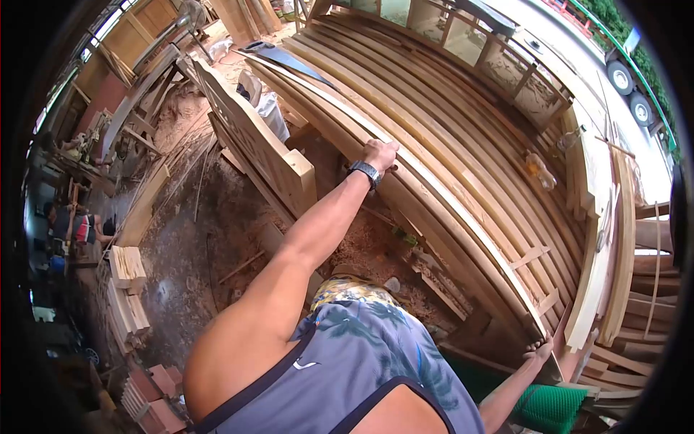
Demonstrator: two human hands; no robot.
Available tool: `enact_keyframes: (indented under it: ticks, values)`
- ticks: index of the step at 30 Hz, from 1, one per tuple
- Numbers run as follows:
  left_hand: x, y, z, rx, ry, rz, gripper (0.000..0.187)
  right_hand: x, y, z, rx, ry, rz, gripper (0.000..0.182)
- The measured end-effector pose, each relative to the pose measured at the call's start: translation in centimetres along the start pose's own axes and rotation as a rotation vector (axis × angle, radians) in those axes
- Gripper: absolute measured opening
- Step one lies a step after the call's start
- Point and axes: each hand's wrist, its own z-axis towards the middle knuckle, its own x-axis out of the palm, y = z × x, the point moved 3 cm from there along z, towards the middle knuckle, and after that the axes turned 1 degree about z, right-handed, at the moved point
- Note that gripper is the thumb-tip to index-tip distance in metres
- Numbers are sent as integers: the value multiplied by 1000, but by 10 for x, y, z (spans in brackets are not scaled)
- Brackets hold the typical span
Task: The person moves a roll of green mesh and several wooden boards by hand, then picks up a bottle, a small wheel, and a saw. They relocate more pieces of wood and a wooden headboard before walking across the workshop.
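A long, thin pale wooden strip (463, 224) runs on its edge along the near side of a stack of planks (434, 137). My left hand (379, 155), with a watch on the wrist, is closed over the strip near its middle. At the strip's near right end, my right hand (538, 349) has its fingers closed around it, partly in shadow. A handsaw (285, 59) lies on the planks toward the far end.
A thick carved board (267, 137) stands on edge to the left. Wood shavings and offcuts cover the floor (181, 253). A plastic bottle (538, 170) lies on the planks at right. Green mesh (553, 406) is rolled by my right arm. A person (79, 228) is at far left.
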Motion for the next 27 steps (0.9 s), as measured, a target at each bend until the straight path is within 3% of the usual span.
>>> enact_keyframes:
  ticks: [2,3,6,7,8,9,10,12,14,16,17,19,21,22,24,26,27]
  values:
    - [-4,-9,-6,-38,20,77,32,0,-2,8,25,3,-31,43]
    - [-5,0,-4,-1,-46,93,33,-4,-4,9,28,-3,-30,44]
    - [-25,-10,-12,110,10,202,34,2,-5,-20,59,-16,-35,44]
    - [-32,-26,-24,136,29,96,32,2,-5,-20,59,19,-35,43]
    - [-40,13,37,480,10,386,31,4,-8,-19,61,54,-35,42]
    - [-48,-24,13,301,-33,250,32,10,-11,-23,64,60,-40,42]
    - [-55,-64,-18,123,-72,111,32,20,-14,-31,80,196,-24,42]
    - [-84,-64,41,383,-115,500,32,44,-17,-58,211,397,64,43]
    - [-106,-107,24,247,-184,256,34,65,-22,-85,270,497,150,44]
    - [-135,-135,31,275,-243,284,36,85,-23,-109,210,542,67,45]
    - [-151,-144,41,295,-179,347,35,94,-23,-116,234,744,21,47]
    - [-178,-172,44,275,-233,183,26,118,-32,-164,319,592,30,49]
    - [-216,-193,58,327,-343,276,28,143,-45,-202,299,673,-46,50]
    - [-263,-184,122,287,-287,317,27,157,-53,-222,299,668,-39,52]
    - [-289,-198,116,354,-8,178,30,174,-71,-247,383,686,-5,52]
    - [-340,-196,186,5,224,232,35,184,-86,-268,311,553,13,32]
    - [-338,-196,183,68,439,259,46,188,-91,-282,343,544,32,26]
